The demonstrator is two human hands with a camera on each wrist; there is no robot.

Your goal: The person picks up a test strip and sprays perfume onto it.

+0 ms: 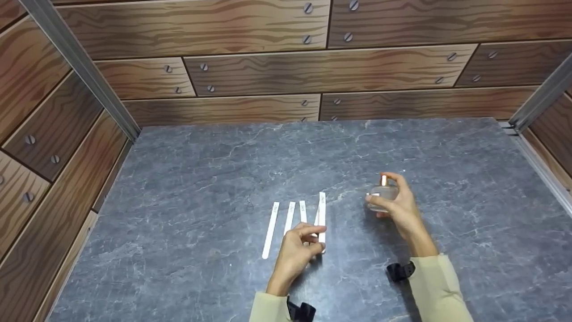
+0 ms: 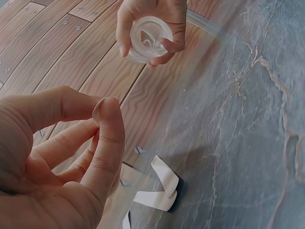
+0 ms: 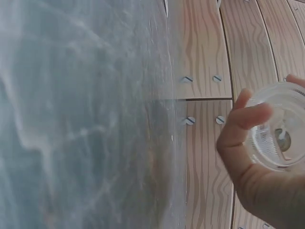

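Several white paper strips lie side by side on the grey stone tabletop. My left hand has thumb and forefinger pressed together over the lower end of the rightmost strip, pinching it as far as the head view shows. Strip ends lie on the stone just below those fingers. My right hand holds a small round clear glass bottle with a copper spray top, raised a little above the table to the right of the strips. The bottle's base faces both wrist cameras.
Wood-patterned panels with screw heads wall the table at the back and both sides. Metal rails run down the corners. Bare stone lies left of the strips and toward the back wall.
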